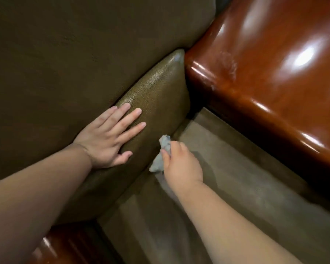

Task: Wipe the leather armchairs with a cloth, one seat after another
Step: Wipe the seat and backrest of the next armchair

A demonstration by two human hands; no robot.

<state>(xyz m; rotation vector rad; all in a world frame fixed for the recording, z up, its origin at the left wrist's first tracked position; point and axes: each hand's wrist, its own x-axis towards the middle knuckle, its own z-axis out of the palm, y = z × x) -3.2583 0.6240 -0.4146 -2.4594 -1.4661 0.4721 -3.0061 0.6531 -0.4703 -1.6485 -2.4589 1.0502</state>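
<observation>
An olive-brown leather seat cushion [156,96] is tilted up on its edge in the armchair. My left hand [107,138] rests flat against it with fingers straight and spread, holding it up. My right hand [181,162] grips a crumpled grey cloth [163,153] just below the raised cushion, against its lower edge above the bare seat base [227,168]. The chair's dark olive leather backrest [74,44] fills the upper left.
A glossy reddish-brown wooden armrest [274,73] runs along the right side of the seat. Another polished wooden part [65,246] shows at the bottom left under my left forearm. The seat base under the cushion is a dull tan surface.
</observation>
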